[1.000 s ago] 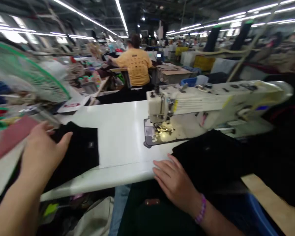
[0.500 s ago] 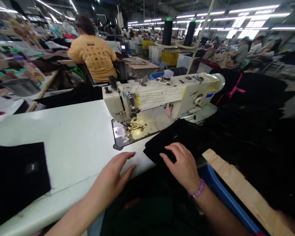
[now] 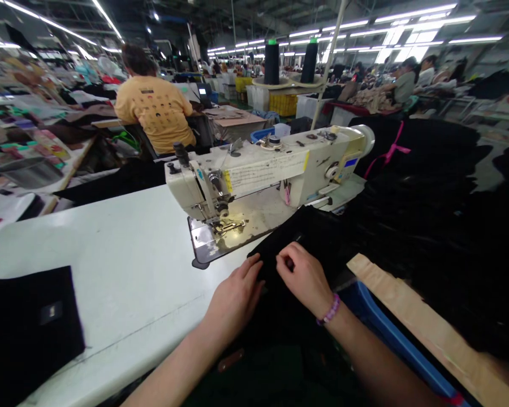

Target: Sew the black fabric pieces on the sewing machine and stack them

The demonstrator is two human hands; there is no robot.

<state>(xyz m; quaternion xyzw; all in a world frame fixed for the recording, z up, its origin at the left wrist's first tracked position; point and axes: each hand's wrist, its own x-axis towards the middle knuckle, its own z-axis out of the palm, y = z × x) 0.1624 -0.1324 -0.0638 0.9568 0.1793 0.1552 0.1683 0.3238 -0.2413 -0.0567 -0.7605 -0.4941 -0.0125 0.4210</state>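
A stack of black fabric pieces (image 3: 318, 229) lies at the front right of the sewing machine (image 3: 267, 169), a small label on its top. My left hand (image 3: 233, 294) is at the stack's left edge, fingers closed together on the fabric. My right hand (image 3: 305, 280), with a purple beaded bracelet at the wrist, pinches the fabric between thumb and fingers over the near part of the stack. How many layers each hand grips is hidden. Another black fabric piece (image 3: 21, 322) with a grey label lies at the left on the white table (image 3: 123, 249).
To the right, a blue bin (image 3: 390, 333) sits beneath a beige strip (image 3: 419, 305). Large dark fabric heaps (image 3: 432, 226) fill the right side, one tied with a pink ribbon (image 3: 390, 150). Black thread cones (image 3: 272, 63) stand behind the machine. A person in a yellow shirt (image 3: 152, 107) sits ahead.
My left hand has moved right from above the table to the fabric's edge and closed. My right hand's fingers have drawn together on the fabric. The view has shifted slightly.
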